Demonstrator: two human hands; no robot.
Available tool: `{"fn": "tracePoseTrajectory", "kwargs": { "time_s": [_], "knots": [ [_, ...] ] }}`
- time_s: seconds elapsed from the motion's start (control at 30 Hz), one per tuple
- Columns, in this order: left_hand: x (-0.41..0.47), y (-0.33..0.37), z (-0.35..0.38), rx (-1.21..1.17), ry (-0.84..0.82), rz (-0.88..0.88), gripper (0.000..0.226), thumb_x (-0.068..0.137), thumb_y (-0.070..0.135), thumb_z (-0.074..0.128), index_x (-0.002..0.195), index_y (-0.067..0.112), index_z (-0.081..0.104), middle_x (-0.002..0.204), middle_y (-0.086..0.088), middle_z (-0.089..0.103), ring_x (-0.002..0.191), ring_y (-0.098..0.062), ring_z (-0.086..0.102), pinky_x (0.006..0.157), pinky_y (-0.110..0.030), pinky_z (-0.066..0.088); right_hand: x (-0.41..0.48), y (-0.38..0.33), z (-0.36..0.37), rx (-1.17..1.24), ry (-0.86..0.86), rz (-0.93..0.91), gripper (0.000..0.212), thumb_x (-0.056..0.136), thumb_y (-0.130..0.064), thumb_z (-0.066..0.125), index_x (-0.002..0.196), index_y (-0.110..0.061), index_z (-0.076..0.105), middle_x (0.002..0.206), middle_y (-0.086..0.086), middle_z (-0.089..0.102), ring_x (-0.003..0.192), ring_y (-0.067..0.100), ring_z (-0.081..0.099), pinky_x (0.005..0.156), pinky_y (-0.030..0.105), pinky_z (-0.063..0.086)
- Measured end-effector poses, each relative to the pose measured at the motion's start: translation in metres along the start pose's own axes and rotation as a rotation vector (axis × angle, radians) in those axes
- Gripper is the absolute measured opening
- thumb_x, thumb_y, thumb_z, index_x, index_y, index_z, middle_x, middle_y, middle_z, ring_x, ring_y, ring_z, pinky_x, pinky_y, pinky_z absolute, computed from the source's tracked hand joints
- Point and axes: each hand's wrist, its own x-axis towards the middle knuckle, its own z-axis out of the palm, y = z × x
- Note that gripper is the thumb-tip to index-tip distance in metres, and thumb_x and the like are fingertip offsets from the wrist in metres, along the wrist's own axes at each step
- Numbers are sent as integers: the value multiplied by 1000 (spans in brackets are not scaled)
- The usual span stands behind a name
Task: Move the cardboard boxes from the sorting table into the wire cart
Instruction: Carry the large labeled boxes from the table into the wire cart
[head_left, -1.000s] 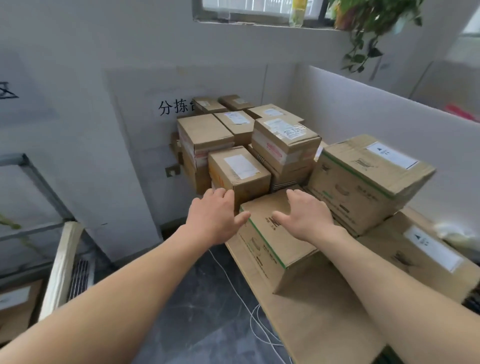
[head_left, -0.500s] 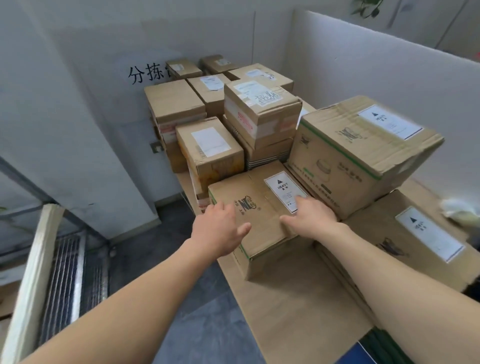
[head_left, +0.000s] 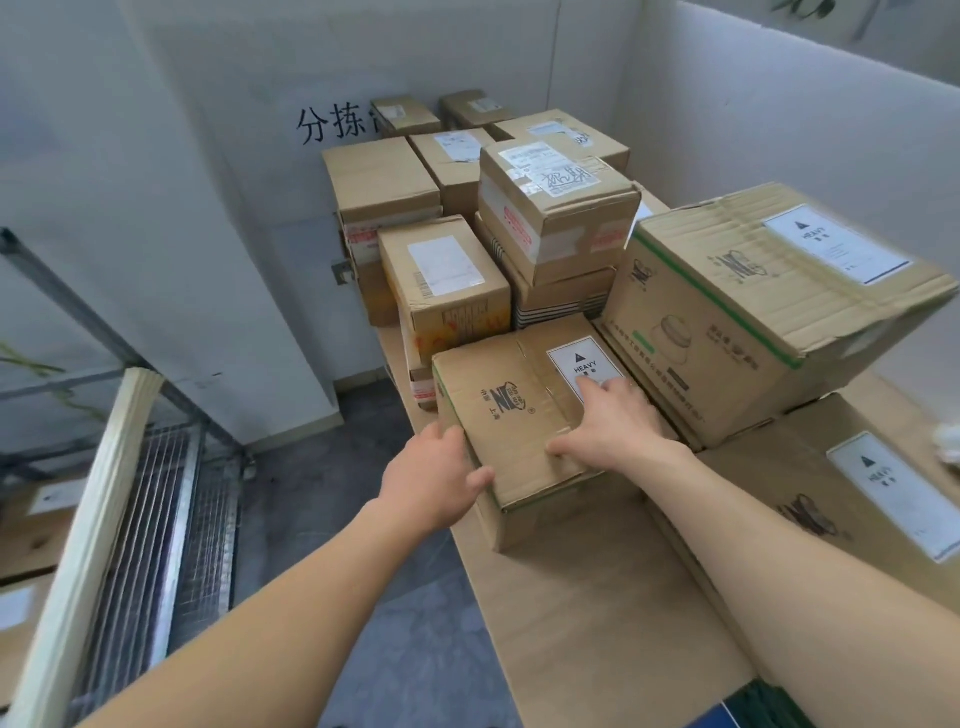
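A brown cardboard box (head_left: 519, 410) with a white HEAVY label lies at the near left edge of the sorting table (head_left: 597, 613). My left hand (head_left: 431, 483) is against the box's left side, with the thumb hooked over its near top corner. On the box's top, my right hand (head_left: 613, 421) lies flat with its fingers spread and the fingertips on the label. The wire cart (head_left: 156, 509) stands on the floor to the left, below table height.
A large green-striped box (head_left: 753, 312) sits right of the held box, on another flat box (head_left: 857, 493). Several smaller taped boxes (head_left: 556, 208) are stacked behind, against the white walls. Cardboard boxes (head_left: 31, 530) lie by the cart at far left. Grey floor lies between cart and table.
Both hands have come down onto the box: the left has closed in on its left side and the right has settled on its top. The view has tilted further down.
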Motion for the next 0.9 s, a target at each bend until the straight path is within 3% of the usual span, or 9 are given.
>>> {"fn": "tracePoseTrajectory", "kwargs": {
  "time_s": [0.3,0.43,0.63,0.8,0.9],
  "knots": [
    [-7,-6,5,-49,56,16,66,90,62,56,141,22,45,139,-2,51,121,-22,54,90,-38,50,5,7,6,33,-15,61,126,47,-90,59,154,-34,25,165,17,11,152,40,9,116,58,21],
    [-8,-8,-1,-53,89,28,66,90,61,57,141,20,46,139,-3,51,122,-22,54,92,-37,50,7,11,5,8,4,59,126,39,-97,52,151,-44,30,161,16,22,147,40,19,115,56,23],
    [-11,-9,1,-150,66,-1,63,91,55,61,141,21,45,138,-3,53,120,-22,55,97,-37,49,1,9,5,12,-12,23,113,38,-94,60,140,-50,39,144,11,39,132,36,34,105,52,34],
    [-18,-21,7,-294,50,-136,62,86,50,70,127,19,36,124,-6,60,105,-25,59,88,-39,52,-13,-4,19,-7,-15,-47,114,30,-96,57,131,-45,37,129,6,36,119,29,37,100,47,37],
    [-20,-37,6,-392,36,-217,62,83,50,74,122,20,36,120,-2,62,102,-22,60,86,-38,54,-15,-5,21,120,-37,-40,125,37,-91,66,142,-33,32,129,4,35,112,26,44,96,42,44]
  ]
}}
